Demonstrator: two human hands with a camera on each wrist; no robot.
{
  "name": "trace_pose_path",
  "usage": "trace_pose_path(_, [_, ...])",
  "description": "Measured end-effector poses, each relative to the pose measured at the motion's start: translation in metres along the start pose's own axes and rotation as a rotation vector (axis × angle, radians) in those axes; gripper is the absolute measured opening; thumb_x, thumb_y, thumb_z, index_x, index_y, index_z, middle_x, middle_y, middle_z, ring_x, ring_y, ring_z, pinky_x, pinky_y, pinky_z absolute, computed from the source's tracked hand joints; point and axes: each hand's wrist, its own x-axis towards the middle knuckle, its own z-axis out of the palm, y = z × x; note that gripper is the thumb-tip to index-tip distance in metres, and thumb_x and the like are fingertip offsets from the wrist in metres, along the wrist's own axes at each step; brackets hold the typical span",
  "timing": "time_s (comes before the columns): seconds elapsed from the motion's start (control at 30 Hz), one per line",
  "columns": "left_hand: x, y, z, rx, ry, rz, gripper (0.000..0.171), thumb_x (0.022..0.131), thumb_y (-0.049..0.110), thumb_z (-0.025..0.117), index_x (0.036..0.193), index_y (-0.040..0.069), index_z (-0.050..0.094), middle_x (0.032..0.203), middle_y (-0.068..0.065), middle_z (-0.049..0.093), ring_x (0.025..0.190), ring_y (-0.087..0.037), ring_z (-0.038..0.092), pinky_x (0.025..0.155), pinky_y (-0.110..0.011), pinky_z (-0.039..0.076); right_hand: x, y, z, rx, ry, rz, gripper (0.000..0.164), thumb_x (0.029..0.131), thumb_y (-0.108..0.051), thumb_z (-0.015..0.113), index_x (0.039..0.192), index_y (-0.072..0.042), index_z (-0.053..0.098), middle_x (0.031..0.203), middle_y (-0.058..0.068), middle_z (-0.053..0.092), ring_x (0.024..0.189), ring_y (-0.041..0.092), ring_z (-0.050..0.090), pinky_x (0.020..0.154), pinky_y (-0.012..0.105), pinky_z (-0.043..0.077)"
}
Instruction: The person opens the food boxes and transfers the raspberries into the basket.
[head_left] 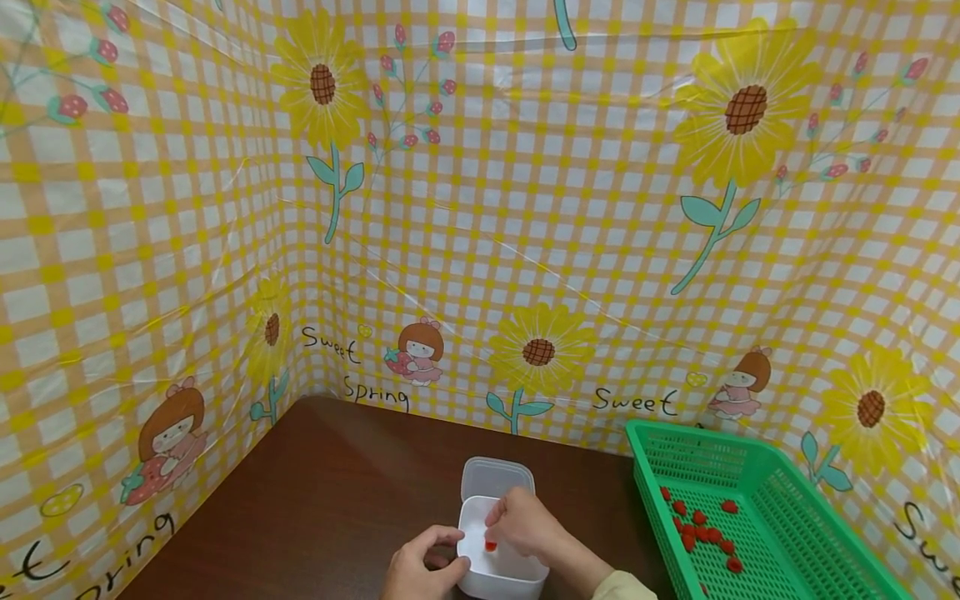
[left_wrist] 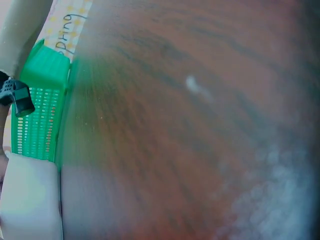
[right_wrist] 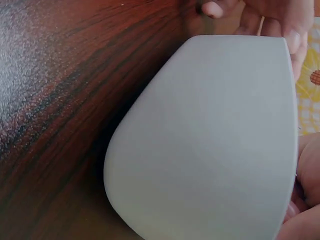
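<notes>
A white plastic box [head_left: 506,586] stands on the brown table, its clear lid [head_left: 497,477] lying open behind it. My left hand [head_left: 423,562] holds the box's left rim with thumb and fingers. Inside the box, my right hand [head_left: 522,521] reaches down with curled fingers and pinches a small red berry [head_left: 490,547], mostly covered by the fingertips. The box wall [right_wrist: 210,130] fills the right wrist view, with my left hand [right_wrist: 280,17] at its upper corner and part of my right hand [right_wrist: 307,205] behind the rim. In the left wrist view, the box [left_wrist: 30,197] shows at lower left.
A green slotted basket [head_left: 810,517] stands at the right, with several red berries [head_left: 700,517] on its floor. Checked sunflower cloth [head_left: 465,208] walls the brown table [head_left: 337,492] behind and at both sides. A black wrist camera [left_wrist: 20,97] sits on the right arm.
</notes>
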Motion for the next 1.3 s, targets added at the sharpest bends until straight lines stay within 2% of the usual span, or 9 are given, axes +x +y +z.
trace_pose_path(0.2, [0.001,0.002,0.0,-0.008,-0.012,-0.028,0.029,0.08,0.019,0.08,0.107,0.01,0.073,0.104,-0.009,0.074,0.079,-0.014,0.067,0.065,-0.029,0.052,-0.001,0.0,0.002,-0.12,0.059,-0.043,0.008,0.072,0.003,0.075,0.07,-0.002,0.07,0.063,0.002,0.06,0.057,0.014,0.048,0.049,0.026,0.039])
trace_pose_path(0.47, [0.002,0.002,0.0,-0.01,-0.021,-0.049,0.029,0.081,0.019,0.08,0.107,0.01,0.073,0.102,-0.009,0.074,0.079,-0.016,0.066,0.064,-0.033,0.052,-0.002,0.002,0.009,-0.251,0.102,-0.119,0.017,0.065,0.005,0.07,0.056,-0.007,0.064,0.05,-0.007,0.049,0.049,0.01,0.036,0.045,0.023,0.028])
trace_pose_path(0.63, [0.001,0.001,0.0,-0.009,-0.014,-0.051,0.029,0.08,0.02,0.08,0.107,0.01,0.073,0.102,-0.008,0.074,0.078,-0.014,0.066,0.064,-0.033,0.053,0.001,0.005,0.014,-0.293,0.121,-0.1,0.015,0.066,0.0,0.074,0.057,-0.01,0.066,0.053,-0.006,0.054,0.052,0.011,0.04,0.048,0.025,0.032])
trace_pose_path(0.77, [0.002,0.0,0.0,-0.007,-0.013,-0.029,0.03,0.08,0.02,0.08,0.107,0.01,0.073,0.103,-0.009,0.074,0.078,-0.014,0.066,0.063,-0.03,0.053,0.003,0.007,0.017,-0.257,0.101,-0.069,0.008,0.068,-0.006,0.076,0.061,-0.009,0.072,0.056,-0.005,0.06,0.055,0.013,0.043,0.049,0.026,0.033])
trace_pose_path(0.9, [0.002,-0.001,0.0,-0.011,-0.021,-0.026,0.03,0.08,0.02,0.08,0.107,0.01,0.073,0.104,-0.009,0.074,0.079,-0.016,0.066,0.065,-0.031,0.053,0.003,0.009,0.018,-0.163,0.074,-0.023,0.003,0.067,-0.006,0.076,0.066,-0.008,0.075,0.06,-0.004,0.062,0.055,0.014,0.044,0.045,0.025,0.031])
trace_pose_path(1.1, [0.004,-0.002,0.0,-0.012,-0.026,-0.057,0.03,0.081,0.022,0.08,0.108,0.011,0.073,0.105,-0.008,0.074,0.08,-0.016,0.066,0.066,-0.036,0.055,0.0,0.008,0.021,-0.023,0.05,0.009,0.008,0.066,0.001,0.072,0.068,-0.006,0.074,0.059,-0.001,0.06,0.045,0.009,0.036,0.038,0.019,0.026])
trace_pose_path(1.3, [0.002,0.0,0.0,-0.002,-0.018,-0.085,0.031,0.08,0.024,0.082,0.107,0.012,0.074,0.105,-0.009,0.073,0.08,-0.017,0.065,0.066,-0.037,0.055,-0.002,0.005,0.021,-0.012,0.026,0.008,0.009,0.068,0.002,0.071,0.07,-0.005,0.075,0.059,-0.003,0.06,0.044,0.009,0.038,0.037,0.018,0.03])
